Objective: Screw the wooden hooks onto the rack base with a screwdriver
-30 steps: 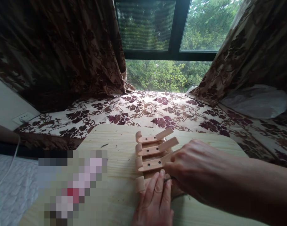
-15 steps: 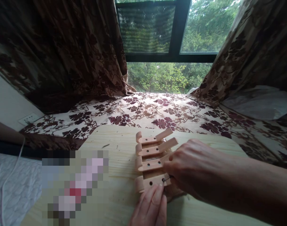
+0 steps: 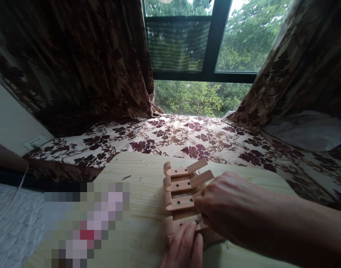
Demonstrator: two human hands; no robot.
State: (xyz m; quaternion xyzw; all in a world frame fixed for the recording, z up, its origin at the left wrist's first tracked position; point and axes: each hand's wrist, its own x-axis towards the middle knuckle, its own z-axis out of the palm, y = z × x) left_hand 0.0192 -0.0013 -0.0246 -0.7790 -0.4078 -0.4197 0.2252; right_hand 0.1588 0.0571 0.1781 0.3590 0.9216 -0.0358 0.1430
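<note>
A small wooden rack (image 3: 179,203) stands on the light wooden board, with several pale bars side by side. Each bar has a rounded block at its left end, and dark screws show in its face; the farther bars have slanted arms at the right. My left hand (image 3: 183,245) has its fingers bent over the nearest bar, fingertips pressed close to its screw. In a closed fist, my right hand (image 3: 223,201) holds a thin dark-shafted tool (image 3: 199,220), its tip at the right screw of that bar. The tool's handle is hidden inside the fist.
The wooden board (image 3: 142,216) carries a small dark sliver (image 3: 126,177) and crumbs. A pixelated pinkish area (image 3: 103,219) covers its left side. Beyond lie a flowered cloth (image 3: 176,139), curtains (image 3: 103,67) and a window; a pale plastic bag (image 3: 307,130) lies at right.
The whole view has shifted slightly, so everything sits a little lower. My left fingertips have moved closer to the tool tip, covering more of the nearest bar. My right hand keeps its grip.
</note>
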